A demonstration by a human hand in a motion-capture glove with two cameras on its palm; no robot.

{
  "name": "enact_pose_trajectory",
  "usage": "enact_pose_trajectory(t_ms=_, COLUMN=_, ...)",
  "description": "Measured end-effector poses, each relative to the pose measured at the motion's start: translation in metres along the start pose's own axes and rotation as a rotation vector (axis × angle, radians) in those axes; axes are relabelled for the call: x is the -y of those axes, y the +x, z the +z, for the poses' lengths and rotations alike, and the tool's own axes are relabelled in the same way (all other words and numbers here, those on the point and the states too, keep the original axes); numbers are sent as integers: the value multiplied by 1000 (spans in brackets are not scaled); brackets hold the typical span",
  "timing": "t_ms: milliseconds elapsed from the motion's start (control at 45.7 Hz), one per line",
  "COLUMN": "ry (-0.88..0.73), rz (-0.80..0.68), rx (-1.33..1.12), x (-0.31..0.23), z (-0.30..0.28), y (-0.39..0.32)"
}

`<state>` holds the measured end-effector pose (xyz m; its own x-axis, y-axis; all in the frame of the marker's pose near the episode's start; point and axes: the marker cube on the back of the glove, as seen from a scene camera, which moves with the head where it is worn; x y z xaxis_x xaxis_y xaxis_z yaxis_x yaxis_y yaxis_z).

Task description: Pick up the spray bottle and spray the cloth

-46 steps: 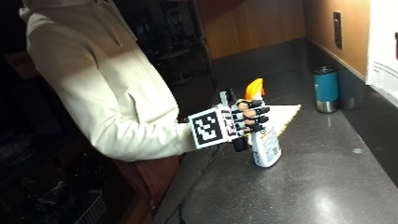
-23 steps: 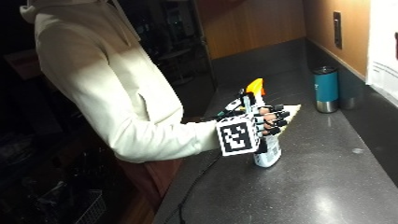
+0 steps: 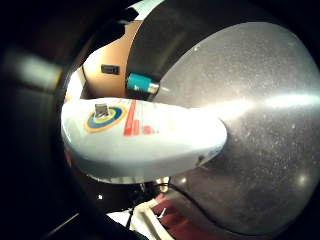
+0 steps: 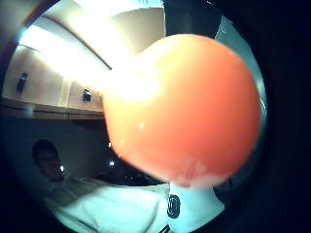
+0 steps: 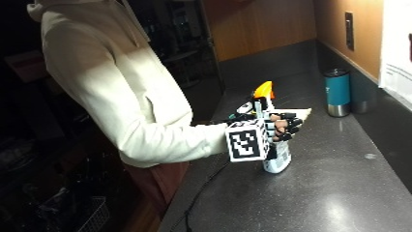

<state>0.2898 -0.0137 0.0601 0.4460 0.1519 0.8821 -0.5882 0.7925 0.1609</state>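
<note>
A person in a cream hooded top stands at a dark speckled countertop (image 5: pixel 334 193), the gloved right hand (image 5: pixel 280 128) wrapped around the white spray bottle (image 5: pixel 278 159), fingers curled about its upper body just under the orange trigger head (image 5: pixel 264 90). The bottle stands upright with its base at or just above the counter; contact cannot be confirmed. Its label carries a round blue-and-yellow emblem (image 3: pixel 105 115) and red bars of print, but no word on it can be read. Behind the hand a pale cloth (image 5: pixel 302 113) lies on the counter, only its far corner showing past the fingers. A teal tumbler (image 5: pixel 336 92) with a metal base stands farther back, near the wood-panelled wall (image 5: pixel 283 24), which bears a dark switch plate (image 5: pixel 348 31); a white sheet (image 5: pixel 396 53) hangs at the edge of the outside view, its print too small to read. The little-finger palm view alone shows the label and the bottle's white side lying close along the palm, with the counter and tumbler beyond. The thumb-side palm view is filled by the orange head, with lit ceiling and panelling behind it. The other hand is not seen.
</note>
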Motion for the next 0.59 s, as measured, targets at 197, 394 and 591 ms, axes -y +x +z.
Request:
enact_pose_trajectory(t_ms=197, ry=7, rz=29, rx=-6, x=3, z=3, y=1)
enact_pose_trajectory(t_ms=394, ry=-1, rz=42, rx=-17, x=6, z=6, y=0)
enact_pose_trajectory(t_ms=591, ry=-26, rz=28, rx=-43, x=10, z=15, y=-5)
